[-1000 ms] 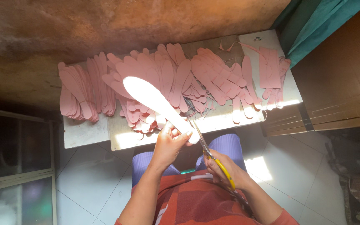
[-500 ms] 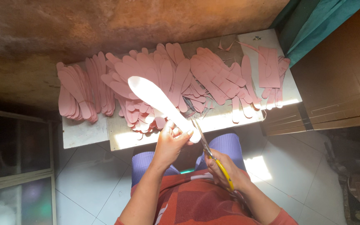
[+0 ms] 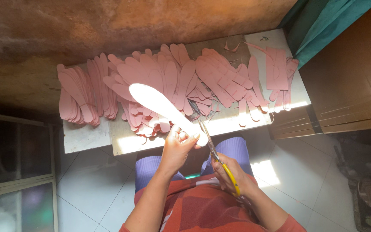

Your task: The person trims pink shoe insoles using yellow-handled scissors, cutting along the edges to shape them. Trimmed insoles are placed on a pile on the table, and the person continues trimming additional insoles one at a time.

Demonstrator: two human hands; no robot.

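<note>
Left hand (image 3: 177, 148), fingers clamped on the narrow end of a pale, sole-shaped cutout (image 3: 164, 108), holds it raised above the desk (image 3: 86, 138) to meet the blades. Right hand (image 3: 232, 174), fingers closed in yellow-handled scissors (image 3: 220, 161), cuts at that end. Pink sole-shaped cutouts (image 3: 181, 81) are fanned across the desk beyond.

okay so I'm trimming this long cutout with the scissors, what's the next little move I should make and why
Probably turn the pale insole-shaped cutout a little with your left hand and snip on along its edge. The yellow-handled scissors in your right hand have their blades right at the piece's narrow end, beside your fingers, so feeding the curve to them looks safer than reaching.
</note>
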